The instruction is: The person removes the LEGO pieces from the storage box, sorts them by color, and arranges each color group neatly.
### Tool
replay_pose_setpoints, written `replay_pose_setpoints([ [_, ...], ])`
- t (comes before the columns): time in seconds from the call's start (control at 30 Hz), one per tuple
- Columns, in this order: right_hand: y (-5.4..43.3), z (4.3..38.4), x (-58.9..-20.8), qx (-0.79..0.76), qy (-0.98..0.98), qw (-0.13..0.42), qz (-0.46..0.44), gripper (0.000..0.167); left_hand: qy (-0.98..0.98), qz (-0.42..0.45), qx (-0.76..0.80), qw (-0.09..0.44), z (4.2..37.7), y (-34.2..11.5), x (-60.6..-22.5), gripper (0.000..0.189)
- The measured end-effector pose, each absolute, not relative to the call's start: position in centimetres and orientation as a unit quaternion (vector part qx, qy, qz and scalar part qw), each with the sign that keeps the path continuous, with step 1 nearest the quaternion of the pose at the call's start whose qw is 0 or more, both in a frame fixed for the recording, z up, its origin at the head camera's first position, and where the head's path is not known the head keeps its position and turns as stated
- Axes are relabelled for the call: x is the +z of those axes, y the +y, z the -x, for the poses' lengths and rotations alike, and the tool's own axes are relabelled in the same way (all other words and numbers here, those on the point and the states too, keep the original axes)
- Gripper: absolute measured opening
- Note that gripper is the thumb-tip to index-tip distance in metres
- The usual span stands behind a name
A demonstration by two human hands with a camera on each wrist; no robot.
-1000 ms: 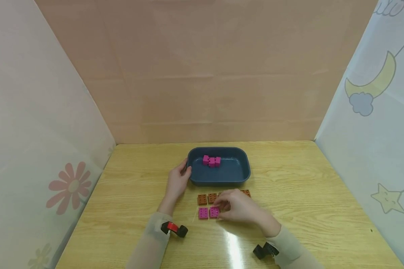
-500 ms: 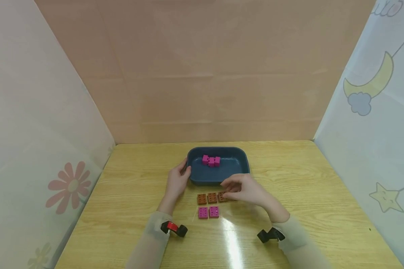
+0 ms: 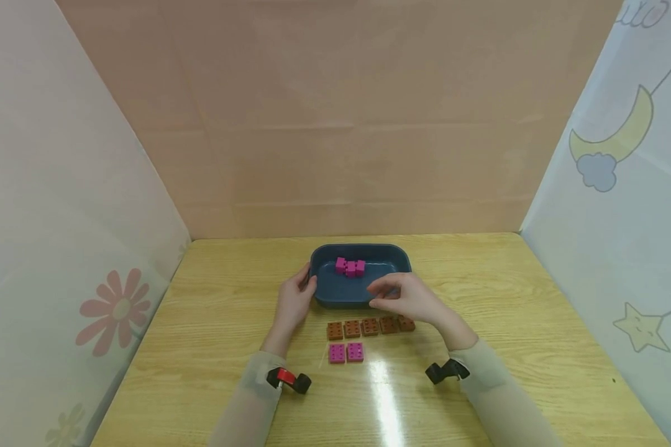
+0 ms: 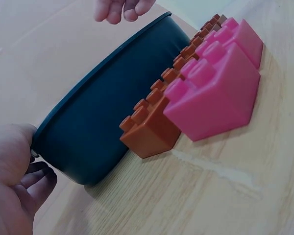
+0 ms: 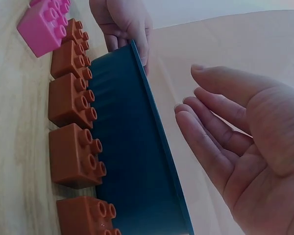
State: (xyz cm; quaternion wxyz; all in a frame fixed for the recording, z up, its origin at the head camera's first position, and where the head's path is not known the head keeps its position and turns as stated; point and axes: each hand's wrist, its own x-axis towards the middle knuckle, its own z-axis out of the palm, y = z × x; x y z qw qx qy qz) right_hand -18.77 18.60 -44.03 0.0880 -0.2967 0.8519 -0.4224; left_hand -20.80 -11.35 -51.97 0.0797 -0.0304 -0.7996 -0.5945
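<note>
A dark blue tray [image 3: 341, 290] stands on the wood-grain table [image 3: 537, 347], with three pink toy bricks [image 3: 351, 269] close together inside, left of its middle; both wrist views show mainly the tray's outer wall, which hides them. At the tray's left end, the left hand [image 3: 294, 302] grips the rim between thumb and bent fingers, though how far the digits reach inside is hard to make out. Above the tray's near right part hangs the right hand [image 3: 414, 300], empty, its fingers gently bent with the thumb held apart from them; the right wrist view shows it apart from the rim. Along the tray's near side runs a row of five brown toy bricks [image 3: 370, 327], studs up. The right hand partly covers the rightmost in the head view, and the right wrist view cuts that one off at its lower edge. On the side of this row away from the tray, toward the left, two more pink bricks [image 3: 355, 352] sit side by side, one cut off at the top of the right wrist view.
</note>
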Motion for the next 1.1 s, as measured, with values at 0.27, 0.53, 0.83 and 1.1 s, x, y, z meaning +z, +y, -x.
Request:
replay_pose_setpoints([
  [0.27, 18.0, 20.4, -44.2, -0.420, 0.859, 0.087, 0.281, 0.027, -0.797, 0.030, -0.599, 0.074, 20.8, -11.5, -52.1, 0.049],
  [0.53, 17.1, 23.0, -45.3, -0.423, 0.875, 0.052, 0.229, 0.033, -0.792, 0.021, -0.606, 0.068, 20.8, -11.5, -51.8, 0.049],
  [0.83, 15.6, 25.4, -46.6, -0.381, 0.904, 0.017, 0.193, 0.030, -0.795, 0.023, -0.603, 0.066, 20.8, -11.5, -51.8, 0.049],
  [1.1, 14.6, 27.1, -48.0, -0.334, 0.923, 0.003, 0.191, 0.038, -0.796, 0.024, -0.601, 0.068, 20.8, -11.5, -52.0, 0.050],
])
